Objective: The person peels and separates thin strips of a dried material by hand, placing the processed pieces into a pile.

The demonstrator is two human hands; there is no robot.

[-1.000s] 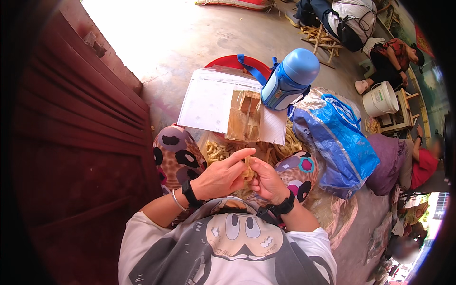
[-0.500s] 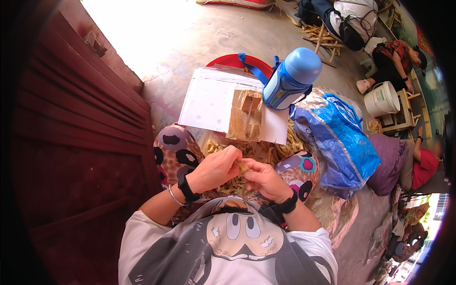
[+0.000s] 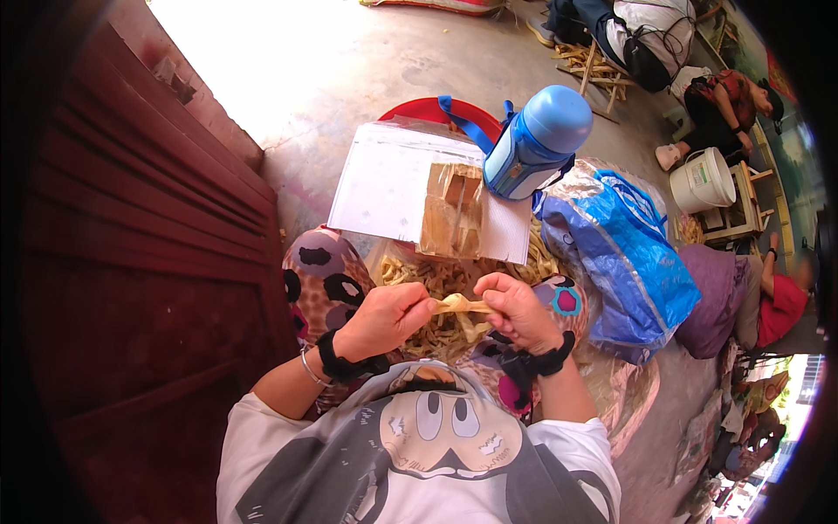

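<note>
A pale yellow, flexible strip [image 3: 457, 303] is stretched level between my two hands, with a knot-like bulge at its middle. Its left end is pinched in my left hand [image 3: 387, 320], whose fingers are curled closed. My right hand [image 3: 522, 313] grips the other end, fingers folded over it. Below the hands, between my knees, lies a heap of similar yellowish strips [image 3: 434, 342]; part of it is hidden by my hands and shirt. Just beyond, a white board [image 3: 375, 196] carries a brown taped block [image 3: 451, 214].
A blue bottle [image 3: 546, 131] with a strap stands at the board's right, over a red basin [image 3: 406, 109]. A blue bag [image 3: 628, 271] sits by my right knee. A dark red door [image 3: 157, 262] bounds the left. Other people and a white bucket [image 3: 703, 182] are at right.
My hands were close together around the strip; now they have drawn apart sideways, pulling it taut, and the bulge shows between them.
</note>
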